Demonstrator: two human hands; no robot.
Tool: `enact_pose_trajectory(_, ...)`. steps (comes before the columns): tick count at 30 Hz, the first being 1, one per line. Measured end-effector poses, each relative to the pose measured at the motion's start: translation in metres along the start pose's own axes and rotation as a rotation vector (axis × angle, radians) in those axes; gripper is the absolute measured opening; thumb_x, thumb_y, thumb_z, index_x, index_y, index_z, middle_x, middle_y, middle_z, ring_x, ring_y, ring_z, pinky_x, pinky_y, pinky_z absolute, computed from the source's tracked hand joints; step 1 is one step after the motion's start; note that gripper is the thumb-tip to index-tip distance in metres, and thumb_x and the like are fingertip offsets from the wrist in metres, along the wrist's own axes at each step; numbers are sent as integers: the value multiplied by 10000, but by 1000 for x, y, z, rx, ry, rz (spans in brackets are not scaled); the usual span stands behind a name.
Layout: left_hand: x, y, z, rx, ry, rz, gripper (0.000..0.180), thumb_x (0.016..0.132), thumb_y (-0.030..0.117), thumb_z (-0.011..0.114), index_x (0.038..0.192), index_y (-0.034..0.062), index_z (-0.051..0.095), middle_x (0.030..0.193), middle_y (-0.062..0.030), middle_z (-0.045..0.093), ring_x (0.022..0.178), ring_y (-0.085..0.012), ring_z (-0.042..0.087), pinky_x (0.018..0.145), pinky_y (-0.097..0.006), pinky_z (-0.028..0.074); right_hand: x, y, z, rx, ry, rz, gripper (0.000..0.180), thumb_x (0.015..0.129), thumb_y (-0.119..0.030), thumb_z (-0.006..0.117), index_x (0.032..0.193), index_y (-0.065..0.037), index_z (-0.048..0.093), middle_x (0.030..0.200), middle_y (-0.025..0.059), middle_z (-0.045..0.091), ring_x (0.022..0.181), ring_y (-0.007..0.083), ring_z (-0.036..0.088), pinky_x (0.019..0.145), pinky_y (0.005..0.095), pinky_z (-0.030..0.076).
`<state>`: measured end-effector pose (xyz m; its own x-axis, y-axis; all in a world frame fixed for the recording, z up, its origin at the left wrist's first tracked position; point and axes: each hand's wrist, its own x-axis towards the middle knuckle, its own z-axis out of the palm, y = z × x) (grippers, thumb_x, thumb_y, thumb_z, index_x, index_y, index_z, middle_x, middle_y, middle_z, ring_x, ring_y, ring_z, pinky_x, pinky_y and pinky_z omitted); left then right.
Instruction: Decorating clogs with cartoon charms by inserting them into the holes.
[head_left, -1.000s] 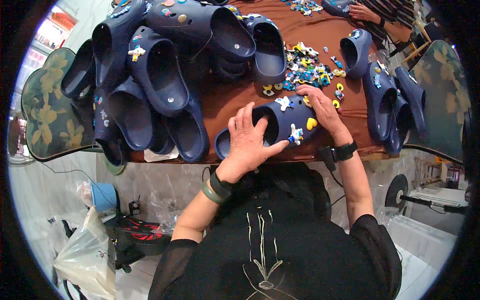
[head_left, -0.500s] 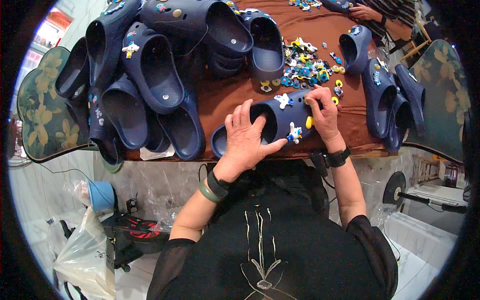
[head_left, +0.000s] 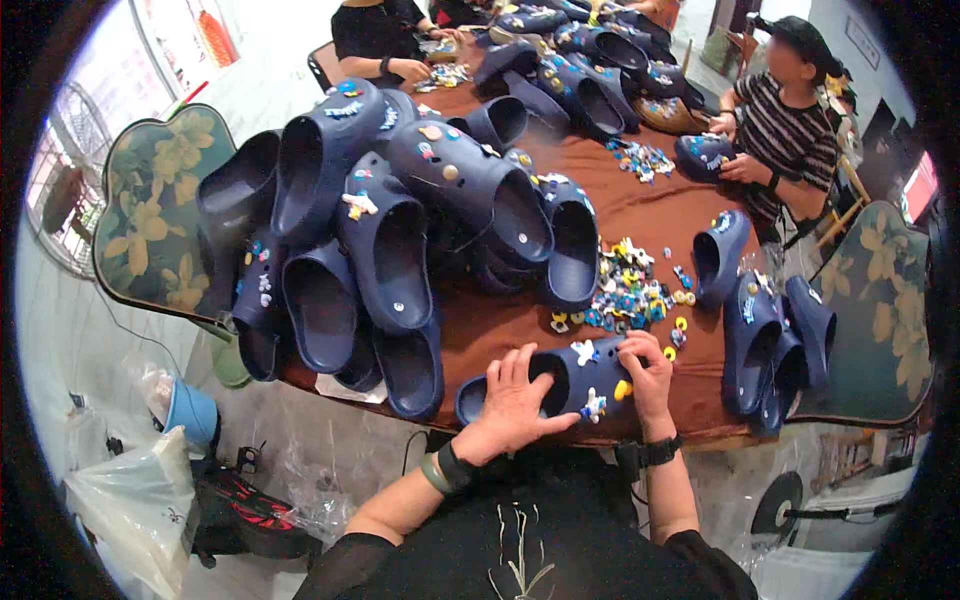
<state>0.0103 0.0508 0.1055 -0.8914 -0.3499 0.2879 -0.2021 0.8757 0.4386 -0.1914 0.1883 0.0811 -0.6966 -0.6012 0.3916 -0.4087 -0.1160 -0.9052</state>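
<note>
A navy blue clog (head_left: 603,376) lies on its side at the near table edge, its toe to the right. It carries a white figure charm (head_left: 585,352), a white and blue charm (head_left: 594,405) and a yellow charm (head_left: 622,389). My left hand (head_left: 512,412) grips the clog, fingers over and into the foot opening, thumb along the near side. Bent and closed at the toe holes is my right hand (head_left: 650,378); whatever its fingertips pinch is hidden. Just beyond sits a heap of small colourful charms (head_left: 632,290).
A tall pile of navy clogs (head_left: 390,250) rises at the left. More clogs (head_left: 750,340) stand at the right. Beyond, a person in a striped top (head_left: 800,130) holds a clog, and another person in black (head_left: 375,45) handles charms. Floral chair backs (head_left: 160,215) flank the table.
The view has tilted up, bringing the far table and other people into sight. Both my hands keep nearly the same grip on the clog.
</note>
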Motion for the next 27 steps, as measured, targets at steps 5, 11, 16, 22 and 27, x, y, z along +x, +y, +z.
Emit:
enact_pose_trajectory(5, 4, -6, 3, -12, -9, 1, 665, 730, 644, 632, 1035, 53, 638, 1364, -247, 294, 1262, -412, 252, 1028, -512, 185, 10, -6, -4, 28, -38, 121, 95, 842, -80, 658, 910, -18, 681, 1073, 88, 651, 1139, 230, 515, 991, 348, 382)
enact_pose_trajectory(11, 7, -4, 1, 19, -21, 9, 678, 731, 651, 625, 1052, 54, 631, 1365, -250, 291, 1268, -404, 250, 1031, -513, 180, 12, -8, -11, -215, -119, 7, 128, 781, -23, 684, 908, -29, 674, 1046, 108, 659, 1123, 256, 533, 980, 356, 403)
enact_pose_trajectory(16, 7, -6, 3, 2, -31, 5, 694, 721, 662, 627, 1058, 55, 630, 1365, -249, 292, 1269, -402, 250, 1033, -516, 176, 10, -13, 3, -236, 9, -103, 84, 788, 35, 649, 852, -14, 630, 917, 90, 624, 940, 235, 585, 862, 309, 452)
enact_pose_trajectory(22, 5, -10, 5, -11, -27, -5, 685, 715, 656, 639, 1044, 56, 632, 1359, -240, 302, 1264, -402, 254, 1036, -510, 178, 11, -17, -1, -314, -37, -30, 107, 814, -17, 644, 919, -24, 624, 1019, 118, 608, 1047, 273, 537, 928, 353, 413)
enact_pose_trajectory(27, 7, -3, -3, -5, -27, 16, 672, 726, 637, 634, 1046, 46, 641, 1351, -247, 329, 1265, -390, 275, 1033, -491, 199, 10, -19, -11, -422, -68, -181, 73, 813, -30, 645, 885, -38, 634, 1026, 99, 627, 1058, 285, 533, 936, 379, 409)
